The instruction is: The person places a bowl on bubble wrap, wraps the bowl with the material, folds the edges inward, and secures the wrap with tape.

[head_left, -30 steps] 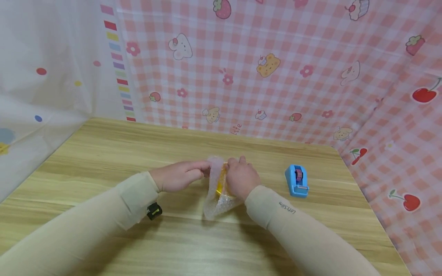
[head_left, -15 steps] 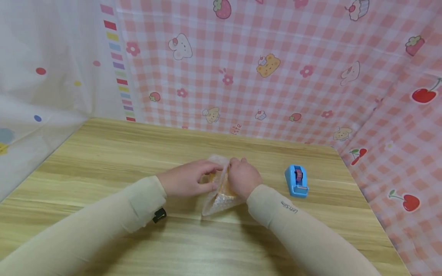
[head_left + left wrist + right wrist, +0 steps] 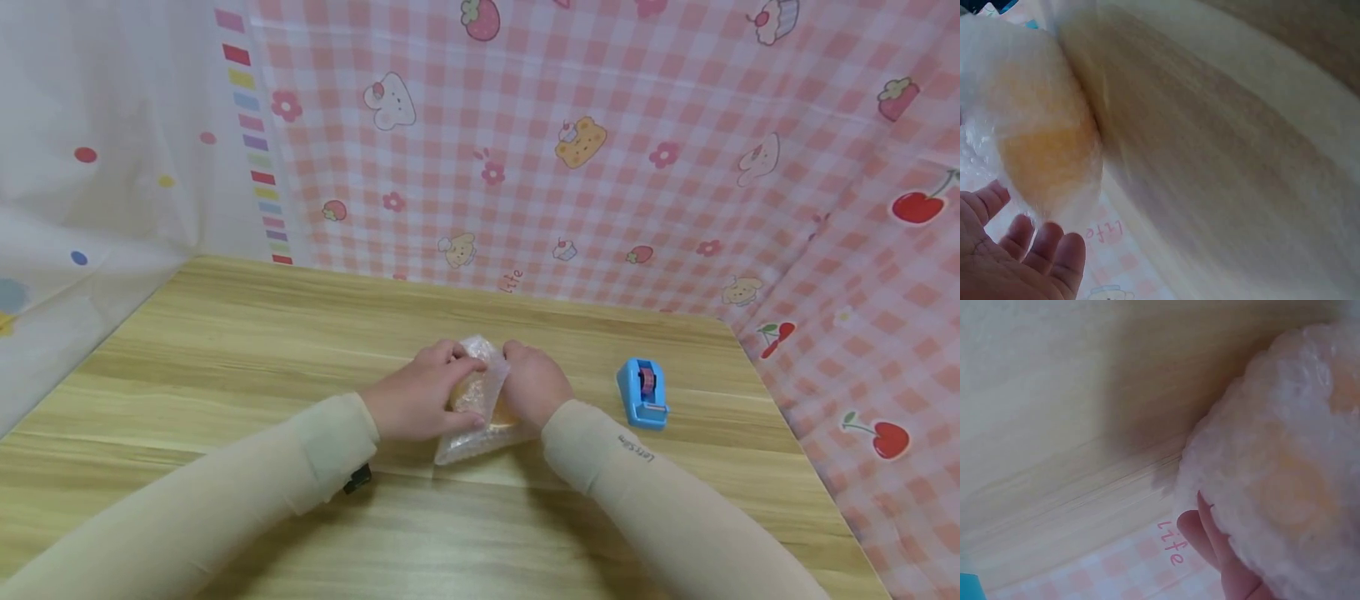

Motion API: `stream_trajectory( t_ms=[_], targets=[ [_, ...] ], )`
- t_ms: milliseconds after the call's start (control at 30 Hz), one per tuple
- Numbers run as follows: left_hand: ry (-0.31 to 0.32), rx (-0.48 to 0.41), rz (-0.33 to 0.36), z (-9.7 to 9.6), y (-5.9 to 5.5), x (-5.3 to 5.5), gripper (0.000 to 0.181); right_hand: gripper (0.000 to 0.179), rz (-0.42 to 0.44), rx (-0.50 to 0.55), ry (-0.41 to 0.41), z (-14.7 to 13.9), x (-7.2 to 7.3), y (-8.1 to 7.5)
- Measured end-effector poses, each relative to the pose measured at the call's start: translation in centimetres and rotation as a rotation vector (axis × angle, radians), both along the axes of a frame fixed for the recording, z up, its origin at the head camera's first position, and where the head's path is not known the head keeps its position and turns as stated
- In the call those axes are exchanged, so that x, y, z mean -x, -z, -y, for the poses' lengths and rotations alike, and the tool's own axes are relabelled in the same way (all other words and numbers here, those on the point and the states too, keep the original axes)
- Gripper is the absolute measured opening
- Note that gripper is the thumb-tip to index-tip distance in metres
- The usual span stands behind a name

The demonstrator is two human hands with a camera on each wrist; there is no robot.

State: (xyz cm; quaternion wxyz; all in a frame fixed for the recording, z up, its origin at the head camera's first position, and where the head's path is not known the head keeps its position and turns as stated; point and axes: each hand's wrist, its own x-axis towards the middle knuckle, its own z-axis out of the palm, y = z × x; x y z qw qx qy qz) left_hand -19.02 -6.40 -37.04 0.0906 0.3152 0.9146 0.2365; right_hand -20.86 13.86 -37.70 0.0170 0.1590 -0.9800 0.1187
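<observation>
A sheet of clear bubble wrap [image 3: 480, 396] lies folded round a yellow-orange object [image 3: 1047, 159], whose shape is blurred by the wrap. My left hand [image 3: 423, 396] holds the wrap's left side, thumb toward me and fingers spread toward the far edge. In the left wrist view its fingertips are right at the wrap's end. My right hand [image 3: 534, 385] grips the right side with curled fingers, mostly hidden behind the back of the hand. In the right wrist view, fingers [image 3: 1210, 540] of this hand press against the edge of the bubble wrap.
A blue tape dispenser [image 3: 643, 394] with a pink roll stands to the right of my right hand. The wood-grain table [image 3: 225, 333] meets a pink checked cloth [image 3: 525, 108] at the back and right. A white sheet [image 3: 97, 108] hangs at the left.
My left hand has moved right, bringing the left flap of bubble wrap over the yellow-orange object. That object, bare in part before, is now mostly covered. The right hand stays nearly in place.
</observation>
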Motion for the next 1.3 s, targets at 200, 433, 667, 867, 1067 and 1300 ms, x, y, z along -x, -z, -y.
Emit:
stream_trajectory(
  t_ms=[200,433,667,867,1067,1300],
  targets=[
    [-0.021,0.046,-0.039,-0.5,0.4,0.0,0.082,0.019,0.078,0.050,0.100,0.2,0.2,-0.1],
    [-0.005,0.117,-0.070,-0.8,0.7,0.2,0.086,0.033,0.144,0.083,0.141,0.4,0.1,-0.6],
    [0.017,0.150,-0.072,-1.1,0.9,0.5,0.091,0.042,0.200,0.145,0.145,-0.1,0.1,-0.9],
    [0.006,0.174,-0.054,-1.4,1.0,0.8,0.097,0.046,0.262,0.214,0.150,-0.7,0.1,-1.3],
    [-0.013,0.191,-0.026,-2.0,0.6,0.9,0.102,0.048,0.294,0.263,0.151,-1.1,-0.1,-1.8],
    [-0.022,0.237,-0.026,-2.6,0.5,1.3,0.109,0.052,0.304,0.327,0.143,-1.6,-0.5,-1.7]
  ],
)
